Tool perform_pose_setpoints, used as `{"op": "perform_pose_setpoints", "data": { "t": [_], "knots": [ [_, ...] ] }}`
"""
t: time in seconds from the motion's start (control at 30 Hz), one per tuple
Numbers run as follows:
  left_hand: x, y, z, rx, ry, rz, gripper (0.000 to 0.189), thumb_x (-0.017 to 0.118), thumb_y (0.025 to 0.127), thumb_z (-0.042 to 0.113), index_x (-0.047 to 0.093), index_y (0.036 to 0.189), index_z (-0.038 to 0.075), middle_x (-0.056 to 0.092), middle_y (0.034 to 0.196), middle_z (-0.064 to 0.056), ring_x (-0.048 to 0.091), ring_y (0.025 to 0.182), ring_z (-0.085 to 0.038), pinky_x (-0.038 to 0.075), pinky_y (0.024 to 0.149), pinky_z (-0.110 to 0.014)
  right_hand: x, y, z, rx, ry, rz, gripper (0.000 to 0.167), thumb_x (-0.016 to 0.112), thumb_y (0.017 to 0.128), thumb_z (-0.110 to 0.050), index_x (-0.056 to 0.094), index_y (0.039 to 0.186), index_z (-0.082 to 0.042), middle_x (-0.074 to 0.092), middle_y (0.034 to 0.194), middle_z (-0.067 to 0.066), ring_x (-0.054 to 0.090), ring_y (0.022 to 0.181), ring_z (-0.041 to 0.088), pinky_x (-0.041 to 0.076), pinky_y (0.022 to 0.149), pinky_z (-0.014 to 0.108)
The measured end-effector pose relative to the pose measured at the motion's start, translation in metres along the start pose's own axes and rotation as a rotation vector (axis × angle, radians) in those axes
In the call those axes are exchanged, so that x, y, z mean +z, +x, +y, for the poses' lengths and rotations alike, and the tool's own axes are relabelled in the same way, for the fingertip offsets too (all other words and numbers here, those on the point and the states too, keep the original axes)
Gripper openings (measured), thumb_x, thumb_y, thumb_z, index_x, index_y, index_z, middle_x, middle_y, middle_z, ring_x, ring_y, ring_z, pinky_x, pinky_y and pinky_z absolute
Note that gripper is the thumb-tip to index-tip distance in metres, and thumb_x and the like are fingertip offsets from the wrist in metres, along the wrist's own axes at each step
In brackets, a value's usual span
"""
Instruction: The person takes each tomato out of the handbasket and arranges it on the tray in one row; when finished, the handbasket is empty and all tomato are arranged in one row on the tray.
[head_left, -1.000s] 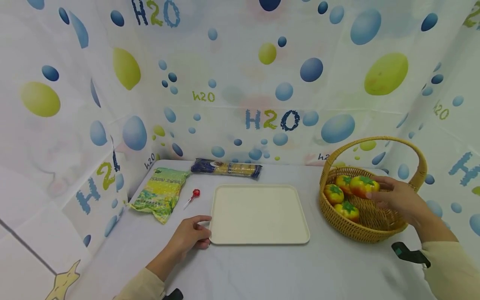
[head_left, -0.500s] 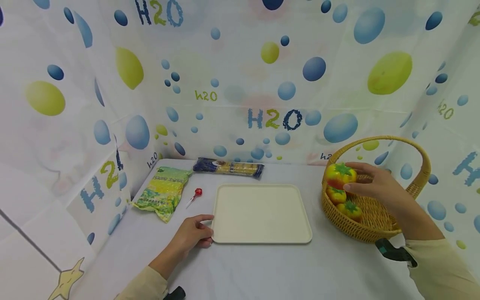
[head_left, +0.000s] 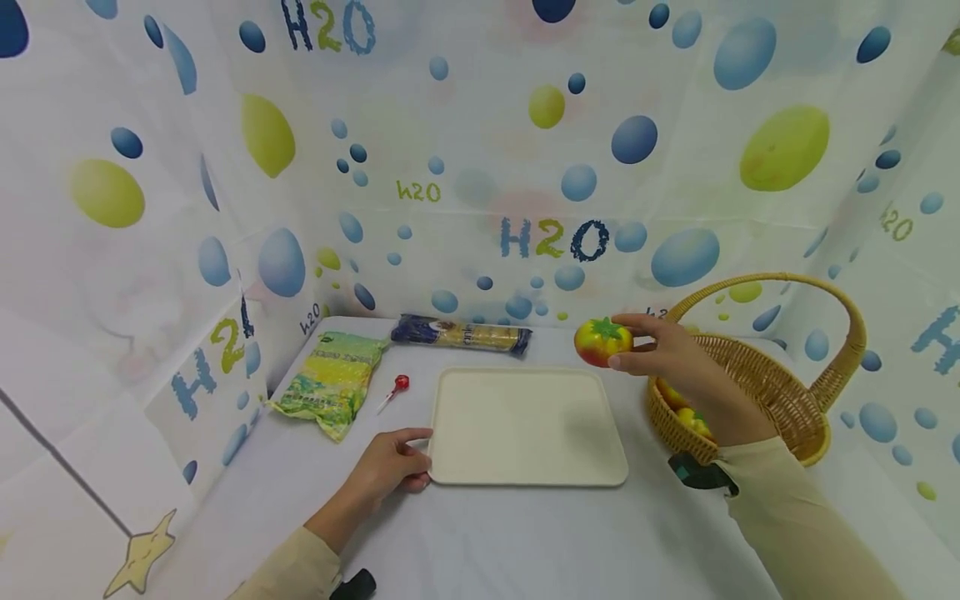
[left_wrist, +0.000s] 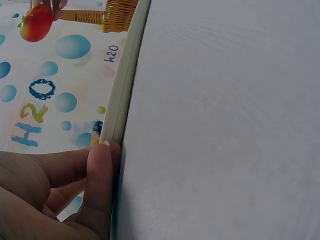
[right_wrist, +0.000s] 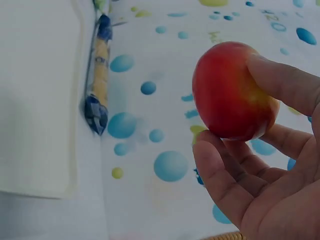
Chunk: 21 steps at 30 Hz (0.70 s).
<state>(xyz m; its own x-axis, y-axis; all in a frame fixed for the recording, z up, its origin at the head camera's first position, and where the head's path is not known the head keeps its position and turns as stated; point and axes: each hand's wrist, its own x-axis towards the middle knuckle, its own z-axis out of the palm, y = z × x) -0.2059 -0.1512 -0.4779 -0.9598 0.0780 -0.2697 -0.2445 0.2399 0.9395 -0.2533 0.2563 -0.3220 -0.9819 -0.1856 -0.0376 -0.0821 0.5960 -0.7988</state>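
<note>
Since the earlier frame the right hand (head_left: 678, 358) had carried a red-and-yellow fruit (head_left: 602, 343) leftward out over the rim of the basket (head_left: 813, 433), so that it hung in the air near the back right corner of the tray (head_left: 525, 425), its green leaves showing. The right fingers were closed around its side, the thumb opposite the others, while the left hand (head_left: 390, 467) pinched the tray's left edge between thumb and finger, perhaps to steady it. The step in hand looked like the carry from the basket toward the tray; the next move seemed to call for a short way further left and forward, a gentle lowering, and only then a loosening of the thumb. More fruits (head_left: 693, 423) sat in the basket, partly hidden by the right arm, so their number could not be told. The long packet (head_left: 461, 335) lay behind the tray, with the lollipop (head_left: 401, 383) and the green-and-yellow bag (head_left: 330, 379) to its left on the tabletop (head_left: 510, 542). Little appeared to block the fruit, though the right sleeve (head_left: 795, 508) passed close to the basket's near rim and might brush it.
</note>
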Motion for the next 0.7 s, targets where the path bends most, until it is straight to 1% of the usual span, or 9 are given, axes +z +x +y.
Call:
{"op": "perform_pose_setpoints", "data": {
  "t": [0.13,0.43,0.57,0.7],
  "knots": [
    [0.001,0.001,0.000,-0.001,0.006,0.007,0.049,0.071,0.088,-0.006,0.063,0.136,0.001,0.059,0.086,-0.012,0.066,0.066,-0.015,0.061,0.059,-0.027,0.012,0.008,-0.003,-0.027,0.014,-0.016,0.074,0.080,0.089,-0.029,0.045,0.153,-0.014,0.046,0.147,0.021,0.056,0.123,0.039,0.056,0.099,0.042],
    [0.000,-0.001,-0.001,0.019,-0.003,0.005,0.050,0.071,0.087,-0.008,0.061,0.136,-0.003,0.061,0.083,-0.013,0.068,0.064,-0.016,0.061,0.057,-0.027,0.032,0.016,-0.008,0.012,0.039,-0.047,0.074,0.080,0.090,-0.028,0.045,0.153,-0.015,0.046,0.146,0.020,0.054,0.123,0.038,0.055,0.100,0.042],
    [0.001,0.000,-0.003,0.027,0.003,0.004,0.050,0.070,0.088,-0.008,0.061,0.137,-0.002,0.060,0.084,-0.013,0.068,0.065,-0.016,0.061,0.058,-0.027,0.038,0.020,-0.008,0.005,0.038,-0.070,0.075,0.079,0.090,-0.031,0.043,0.154,-0.016,0.045,0.147,0.021,0.054,0.124,0.038,0.054,0.101,0.044],
    [0.001,0.000,-0.002,0.039,0.004,0.002,0.051,0.070,0.088,-0.009,0.060,0.137,-0.003,0.060,0.084,-0.013,0.067,0.065,-0.016,0.061,0.058,-0.028,0.044,0.028,-0.007,-0.007,0.044,-0.084,0.076,0.079,0.090,-0.031,0.042,0.154,-0.015,0.046,0.146,0.020,0.055,0.123,0.037,0.054,0.102,0.045]
  ]
}}
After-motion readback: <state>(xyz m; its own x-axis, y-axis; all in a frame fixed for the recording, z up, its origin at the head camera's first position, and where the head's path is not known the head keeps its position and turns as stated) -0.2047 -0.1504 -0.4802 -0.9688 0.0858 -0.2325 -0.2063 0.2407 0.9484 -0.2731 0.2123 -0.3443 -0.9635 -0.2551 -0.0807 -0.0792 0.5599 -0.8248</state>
